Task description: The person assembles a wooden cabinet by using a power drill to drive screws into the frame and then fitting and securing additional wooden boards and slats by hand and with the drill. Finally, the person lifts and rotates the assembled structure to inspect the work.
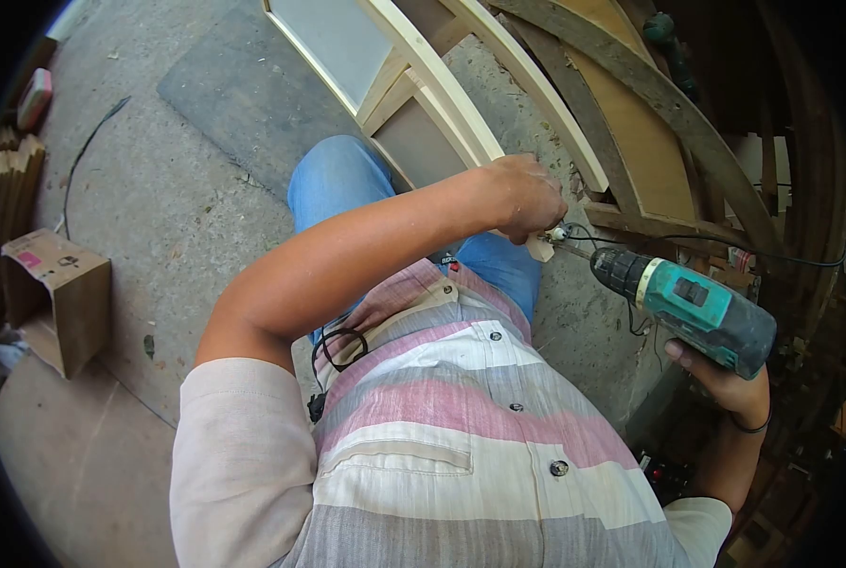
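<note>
Right hand was clamped on the drill, its grip mostly hidden; drill body sat just forward and left of that palm. Long axis ran leftward and slightly forward, bit pointing at the left hand, tip just beside it. Left was closed over the near end of the wooden frame, fingertips hidden; frame's long axis ran forward-left from there.

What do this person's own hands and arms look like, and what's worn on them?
The left hand and right hand are both ungloved. On the left is a short, loose beige fabric sleeve; on the right, a short cream fabric sleeve, only partly in view. A thin dark wristband circles the right wrist.
</note>
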`<state>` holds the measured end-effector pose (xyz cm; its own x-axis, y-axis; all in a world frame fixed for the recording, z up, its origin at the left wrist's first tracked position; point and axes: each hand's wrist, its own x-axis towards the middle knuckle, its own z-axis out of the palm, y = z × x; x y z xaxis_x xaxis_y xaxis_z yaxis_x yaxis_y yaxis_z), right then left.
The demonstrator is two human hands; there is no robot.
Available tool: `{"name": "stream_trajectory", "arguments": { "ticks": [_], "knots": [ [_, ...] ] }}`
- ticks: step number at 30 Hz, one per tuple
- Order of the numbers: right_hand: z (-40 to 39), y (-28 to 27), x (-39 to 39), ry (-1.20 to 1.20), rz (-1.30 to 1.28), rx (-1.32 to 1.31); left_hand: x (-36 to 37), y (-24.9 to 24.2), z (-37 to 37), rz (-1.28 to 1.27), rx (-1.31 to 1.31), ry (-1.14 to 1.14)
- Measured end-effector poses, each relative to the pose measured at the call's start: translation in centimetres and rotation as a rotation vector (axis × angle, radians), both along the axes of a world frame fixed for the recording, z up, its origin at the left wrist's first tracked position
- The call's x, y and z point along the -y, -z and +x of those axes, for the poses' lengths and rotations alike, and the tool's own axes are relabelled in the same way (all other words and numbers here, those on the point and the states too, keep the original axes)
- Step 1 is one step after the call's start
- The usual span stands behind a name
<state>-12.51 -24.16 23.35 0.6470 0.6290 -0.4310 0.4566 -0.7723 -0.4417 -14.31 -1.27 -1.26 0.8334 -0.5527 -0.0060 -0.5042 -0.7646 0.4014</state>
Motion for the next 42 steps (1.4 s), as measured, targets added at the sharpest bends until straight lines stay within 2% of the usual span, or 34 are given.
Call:
{"name": "stream_trajectory", "arguments": {
  "ticks": [7, 13, 26, 28, 35, 37, 42],
  "knots": [
    [-0.1, 0.0, -0.1, -0.071, 0.005, 0.052, 0.0, -0.1, -0.3, -0.033, 0.02, -0.006],
    [-0.5, 0.0, -0.4, -0.01, 0.017, 0.027, -0.4, -0.4, -0.6, -0.016, 0.02, 0.03],
    [-0.5, -0.1, -0.5, -0.029, -0.01, 0.035, -0.3, -0.2, -0.5, -0.026, 0.019, 0.036],
    [-0.6, -0.2, -0.4, 0.04, 0.019, -0.01, -0.2, -0.2, -0.6, -0.031, 0.032, 0.027],
    [-0.1, -0.2, -0.1, 0.002, -0.011, -0.048, -0.3, -0.2, -0.7, -0.029, 0.031, 0.02],
    [-0.1, -0.4, -0.1, 0.112, -0.064, -0.13, -0.3, -0.3, -0.7, -0.025, 0.035, 0.016],
    [-0.2, 0.3, 0.6, 0.017, 0.005, -0.02, -0.4, -0.4, -0.7, -0.021, 0.036, 0.021]
  ]
}}
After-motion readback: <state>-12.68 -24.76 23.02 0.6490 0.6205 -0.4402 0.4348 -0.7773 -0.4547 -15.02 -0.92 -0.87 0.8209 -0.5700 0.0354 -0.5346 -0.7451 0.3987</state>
